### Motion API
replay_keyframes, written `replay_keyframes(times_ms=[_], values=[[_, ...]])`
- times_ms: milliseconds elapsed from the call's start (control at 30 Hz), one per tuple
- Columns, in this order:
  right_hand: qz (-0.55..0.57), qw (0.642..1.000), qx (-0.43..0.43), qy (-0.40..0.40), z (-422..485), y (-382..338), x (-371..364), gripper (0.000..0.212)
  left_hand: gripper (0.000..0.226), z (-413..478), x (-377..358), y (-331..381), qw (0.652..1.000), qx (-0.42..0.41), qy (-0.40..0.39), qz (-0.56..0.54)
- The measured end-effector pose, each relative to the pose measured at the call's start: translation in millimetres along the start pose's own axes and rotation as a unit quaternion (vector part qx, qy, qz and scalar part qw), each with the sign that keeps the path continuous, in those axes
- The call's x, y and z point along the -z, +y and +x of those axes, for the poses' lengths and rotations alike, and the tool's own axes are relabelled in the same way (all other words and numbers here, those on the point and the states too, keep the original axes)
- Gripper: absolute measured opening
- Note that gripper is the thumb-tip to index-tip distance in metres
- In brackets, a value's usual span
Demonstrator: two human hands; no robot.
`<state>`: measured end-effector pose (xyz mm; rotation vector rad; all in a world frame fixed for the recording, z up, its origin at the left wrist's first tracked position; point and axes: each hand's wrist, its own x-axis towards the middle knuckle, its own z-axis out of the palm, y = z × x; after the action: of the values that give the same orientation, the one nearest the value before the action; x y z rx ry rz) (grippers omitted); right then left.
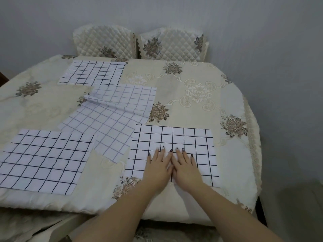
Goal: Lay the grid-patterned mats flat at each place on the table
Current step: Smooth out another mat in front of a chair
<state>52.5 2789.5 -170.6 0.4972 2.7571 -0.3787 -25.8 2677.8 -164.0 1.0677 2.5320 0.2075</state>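
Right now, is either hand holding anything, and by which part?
Nothing is held: left hand and right hand press flat on the near-right mat.

1 wide-angle camera worn on my head, facing forward and down across the table [192, 81], its near edge close beneath me low in frame, 2 chairs [171, 44] and the wall [174, 11] farthest off at the top

On the table [201, 116], far-left mat [94, 73], near-left mat [45, 161] and near-right mat [174, 137] flank a heap [111, 119] (mid-table).
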Motion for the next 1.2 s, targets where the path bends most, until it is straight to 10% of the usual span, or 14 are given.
replay_keyframes(times_ms=[167, 600, 767, 1000, 1200], values=[[0.004, 1.000, -0.012, 0.015, -9.8, 17.3, -0.6, 0.099, 0.062, -9.8, -5.2, -22.4, 0.999, 0.026, 0.004, 0.043], [0.087, 0.991, -0.098, 0.026, -36.5, 57.1, 14.2, 0.078, 0.064, -28.4, 13.1, -61.6, 0.995, 0.071, 0.053, -0.042], [0.348, 0.880, -0.277, 0.168, -32.8, 81.3, 63.8, 0.039, 0.043, -26.4, 56.7, -79.8, 0.895, 0.244, 0.164, -0.335], [0.540, 0.742, -0.389, 0.084, -25.2, 113.7, 70.1, 0.010, 0.017, -17.4, 77.8, -105.6, 0.761, 0.350, 0.088, -0.539], [0.517, 0.759, -0.394, 0.025, -25.4, 106.6, 62.1, 0.015, 0.011, -19.4, 79.1, -97.4, 0.716, 0.360, 0.009, -0.599]])
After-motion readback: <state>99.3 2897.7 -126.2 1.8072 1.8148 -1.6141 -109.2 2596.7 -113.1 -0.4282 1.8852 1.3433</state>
